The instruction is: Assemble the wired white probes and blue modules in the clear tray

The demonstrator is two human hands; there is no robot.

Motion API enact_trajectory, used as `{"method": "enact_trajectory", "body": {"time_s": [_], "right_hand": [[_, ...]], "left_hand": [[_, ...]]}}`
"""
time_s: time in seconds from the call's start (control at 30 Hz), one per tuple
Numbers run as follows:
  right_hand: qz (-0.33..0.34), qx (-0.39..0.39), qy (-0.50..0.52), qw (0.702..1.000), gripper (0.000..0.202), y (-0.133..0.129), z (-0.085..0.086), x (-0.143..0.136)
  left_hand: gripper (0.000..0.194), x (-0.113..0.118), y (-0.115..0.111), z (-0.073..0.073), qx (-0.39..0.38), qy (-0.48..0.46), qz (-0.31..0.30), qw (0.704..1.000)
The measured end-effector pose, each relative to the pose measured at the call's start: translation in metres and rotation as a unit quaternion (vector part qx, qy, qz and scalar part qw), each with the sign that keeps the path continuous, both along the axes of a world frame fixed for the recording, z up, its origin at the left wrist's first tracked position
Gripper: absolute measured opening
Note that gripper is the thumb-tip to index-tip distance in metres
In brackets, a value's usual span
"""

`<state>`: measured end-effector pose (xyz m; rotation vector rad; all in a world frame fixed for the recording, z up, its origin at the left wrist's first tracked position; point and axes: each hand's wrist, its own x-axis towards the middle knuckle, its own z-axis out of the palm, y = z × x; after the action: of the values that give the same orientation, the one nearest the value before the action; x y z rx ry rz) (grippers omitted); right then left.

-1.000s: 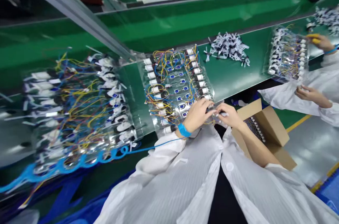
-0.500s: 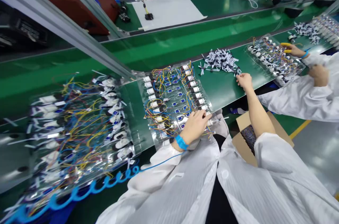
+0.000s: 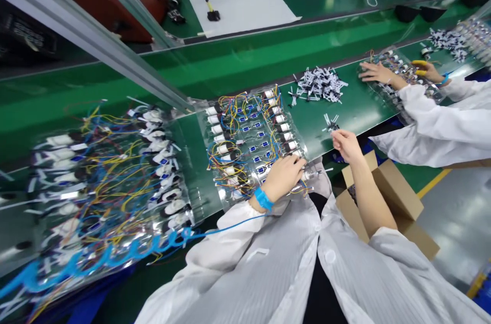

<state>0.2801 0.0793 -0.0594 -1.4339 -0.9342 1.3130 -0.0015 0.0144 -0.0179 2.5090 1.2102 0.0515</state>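
Note:
My left hand point(image 3: 284, 175), with a blue band at its wrist, rests over the lower right part of a clear plastic tray point(image 3: 251, 135) of white cylindrical parts, small blue pieces and coloured wires. Whether its bent fingers grip anything is hidden. My right hand point(image 3: 346, 145) pinches a small black and white piece point(image 3: 330, 123) above the green table, right of the tray. Behind that hand lies a pile of similar black and white pieces point(image 3: 320, 84).
A second wired tray point(image 3: 123, 181) lies at the left, with a blue coiled cord point(image 3: 111, 252) across its front. A metal post point(image 3: 134, 61) slants behind. A co-worker's hands point(image 3: 379, 74) are over another tray at the right. An open cardboard box point(image 3: 399, 191) stands below the table edge.
My right hand has moved from beside the pile toward me and left, carrying the small piece. My left hand stays on the tray. A co-worker's hand at the right has reached onto their tray.

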Motion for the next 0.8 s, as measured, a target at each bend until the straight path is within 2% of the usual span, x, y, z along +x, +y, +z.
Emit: {"method": "enact_trajectory", "body": {"time_s": [0.07,0.17,0.27,0.37,0.47,0.6,0.7,0.8], "right_hand": [[0.006,-0.009,0.112,0.994,0.029,-0.001,0.007,-0.005],[0.028,0.002,0.155,0.987,0.029,-0.007,0.020,-0.014],[0.083,0.046,0.130,0.987,0.025,-0.015,0.030,-0.026],[0.156,0.086,0.048,0.983,0.020,-0.023,0.034,-0.039],[0.212,0.119,-0.054,0.968,0.017,-0.031,0.029,-0.051],[0.215,0.130,-0.151,0.956,0.011,-0.049,0.018,-0.060],[0.183,0.127,-0.157,0.962,0.011,-0.064,0.008,-0.067],[0.150,0.129,-0.097,0.976,0.017,-0.075,-0.005,-0.075]], "left_hand": [[0.022,-0.001,-0.001,-0.005,-0.001,-0.018,0.015,1.000],[0.033,-0.004,-0.003,-0.015,0.001,-0.066,0.053,0.996],[0.032,-0.007,-0.006,-0.026,0.002,-0.125,0.072,0.990],[0.027,-0.009,-0.007,-0.034,0.000,-0.177,0.071,0.982],[0.029,-0.010,-0.007,-0.036,-0.003,-0.193,0.078,0.978],[0.029,-0.009,-0.008,-0.037,-0.003,-0.194,0.096,0.976],[0.028,-0.008,-0.009,-0.038,-0.004,-0.197,0.103,0.975],[0.028,-0.009,-0.009,-0.040,-0.001,-0.205,0.112,0.972]]}}
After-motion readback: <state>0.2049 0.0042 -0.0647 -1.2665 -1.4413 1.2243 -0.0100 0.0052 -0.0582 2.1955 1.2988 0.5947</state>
